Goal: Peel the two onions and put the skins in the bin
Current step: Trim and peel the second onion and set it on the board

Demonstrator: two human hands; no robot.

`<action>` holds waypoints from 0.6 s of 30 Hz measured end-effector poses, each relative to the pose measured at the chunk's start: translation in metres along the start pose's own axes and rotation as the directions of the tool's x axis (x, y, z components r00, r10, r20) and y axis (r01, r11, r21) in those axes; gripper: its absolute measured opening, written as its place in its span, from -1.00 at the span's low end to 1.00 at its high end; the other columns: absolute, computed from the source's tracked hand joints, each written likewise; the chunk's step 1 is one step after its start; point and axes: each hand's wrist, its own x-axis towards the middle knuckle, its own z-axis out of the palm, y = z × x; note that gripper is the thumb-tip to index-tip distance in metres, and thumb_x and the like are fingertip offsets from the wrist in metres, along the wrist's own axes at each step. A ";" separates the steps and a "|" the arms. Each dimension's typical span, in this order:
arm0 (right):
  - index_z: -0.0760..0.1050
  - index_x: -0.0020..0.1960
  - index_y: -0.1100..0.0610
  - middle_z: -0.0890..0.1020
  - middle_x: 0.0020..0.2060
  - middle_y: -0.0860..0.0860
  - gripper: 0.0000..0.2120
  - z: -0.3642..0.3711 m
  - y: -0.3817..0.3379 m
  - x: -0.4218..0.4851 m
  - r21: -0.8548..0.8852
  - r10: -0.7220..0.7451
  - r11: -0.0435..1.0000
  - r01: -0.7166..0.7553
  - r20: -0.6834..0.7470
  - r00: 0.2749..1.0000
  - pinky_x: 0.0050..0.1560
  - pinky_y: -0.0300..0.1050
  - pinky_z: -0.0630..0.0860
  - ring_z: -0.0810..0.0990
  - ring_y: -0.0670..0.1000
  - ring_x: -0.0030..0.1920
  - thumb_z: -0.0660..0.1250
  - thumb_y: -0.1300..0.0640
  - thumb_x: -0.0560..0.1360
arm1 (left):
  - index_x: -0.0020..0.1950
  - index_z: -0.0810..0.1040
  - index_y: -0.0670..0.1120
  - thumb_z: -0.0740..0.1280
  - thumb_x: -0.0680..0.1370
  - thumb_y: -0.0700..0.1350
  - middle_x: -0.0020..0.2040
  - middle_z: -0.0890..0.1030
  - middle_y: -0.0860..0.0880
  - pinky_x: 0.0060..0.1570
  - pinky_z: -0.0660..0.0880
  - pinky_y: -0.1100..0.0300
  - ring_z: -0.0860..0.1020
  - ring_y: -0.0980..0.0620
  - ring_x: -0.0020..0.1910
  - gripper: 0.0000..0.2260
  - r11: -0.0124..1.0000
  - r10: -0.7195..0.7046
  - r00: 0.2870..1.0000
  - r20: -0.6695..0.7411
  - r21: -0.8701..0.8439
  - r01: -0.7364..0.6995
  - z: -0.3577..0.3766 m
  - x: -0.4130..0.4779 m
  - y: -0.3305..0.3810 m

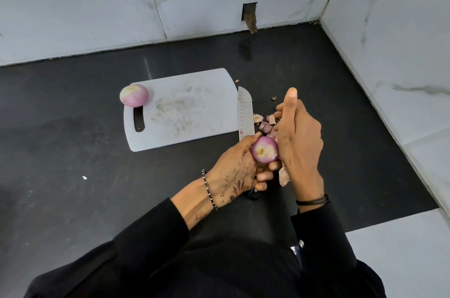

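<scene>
Pink-purple onion (264, 150), cut end upward, in curled left grip (233, 171); right grip (300, 141) unclear.

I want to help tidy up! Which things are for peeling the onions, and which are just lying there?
For the job: the onion in the left hand, the peeled onion, the loose skins.
Just lying about: the knife, the cutting board.

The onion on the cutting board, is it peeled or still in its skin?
Peeled: the onion shows smooth pink and pale flesh, no papery skin in view.
</scene>
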 end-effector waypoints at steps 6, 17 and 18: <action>0.54 0.04 0.06 0.70 -0.15 -0.08 -0.63 -0.008 0.012 0.007 0.227 -0.029 0.973 0.033 -0.021 0.999 -0.05 0.07 0.66 0.69 -0.08 -0.20 0.13 -0.19 0.69 | 0.03 0.51 -0.11 -0.01 0.65 0.17 -0.20 0.45 -0.06 -0.42 0.29 0.21 0.30 0.06 -0.38 -0.57 0.994 0.040 0.996 0.082 -0.108 -0.031 -0.008 0.001 0.003; 0.55 0.04 -0.05 0.70 -0.13 -0.12 -0.78 0.011 0.005 -0.006 0.257 -0.050 0.966 0.033 0.062 0.997 0.14 0.07 0.61 0.69 -0.13 -0.12 0.25 -0.17 0.64 | 0.41 0.35 -0.21 0.30 0.58 0.03 -0.09 0.59 -0.21 -0.16 0.62 0.04 0.58 -0.08 -0.22 -0.52 0.984 0.174 0.982 -0.072 -0.037 -0.177 -0.009 0.002 -0.004; 0.56 0.02 -0.07 0.70 -0.15 -0.12 -0.80 0.009 0.009 -0.003 0.266 -0.025 0.964 0.009 0.055 0.998 0.16 0.15 0.61 0.70 -0.09 -0.12 0.27 -0.17 0.63 | 0.42 0.31 -0.22 0.34 0.57 -0.03 0.00 0.61 -0.24 -0.08 0.63 0.04 0.62 -0.12 -0.13 -0.51 0.975 0.221 0.969 -0.112 0.011 -0.221 -0.012 0.002 -0.005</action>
